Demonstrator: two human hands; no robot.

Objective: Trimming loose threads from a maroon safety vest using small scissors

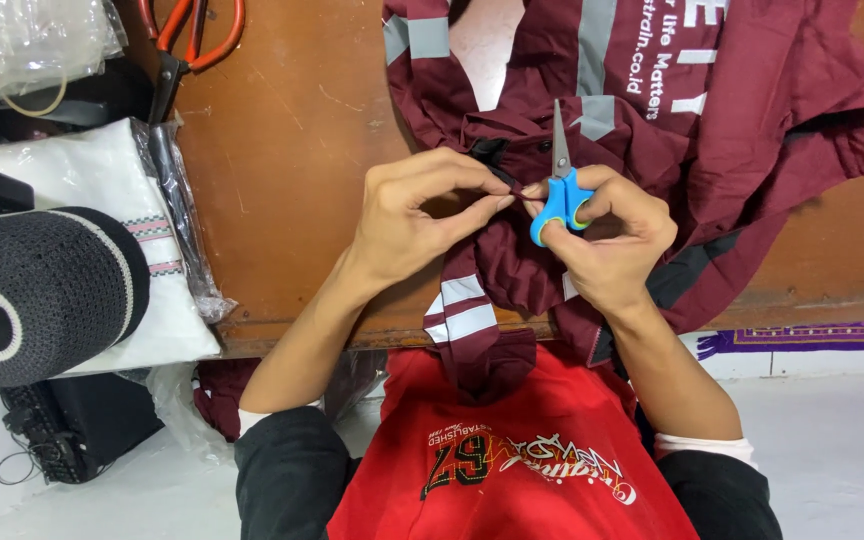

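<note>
The person is working at a brown wooden table [282,150], with a maroon garment [742,130] lying bunched across its right half and spilling over the near edge toward the lap. The left hand [417,215] is curling inward, its thumb and forefinger pressing together on a small fold of the maroon cloth – a tight pinch right at the middle of the bundle, with the other fingers arching loosely above. The right hand [612,235] is gripping a pair of small blue-handled scissors [560,190], fingers threading through the blue loops and closing around them; the grey blades are pointing up and away from the body and sitting together, just beside the pinched fold. The two hands are nearly touching at the fingertips. Grey reflective strips are running across the garment, both near the top of the view and on the part hanging by the table edge. At the upper left of the table a larger pair of orange-handled shears [187,45] is lying well apart from the hands. Farther left, off the table's edge, a black knitted cap [37,295] with a white rim is resting on folded white cloth in clear plastic wrap [137,260]. The person is wearing a red shirt [512,460] with a printed chest and dark sleeves – white cuffs are showing at both forearms.
</note>
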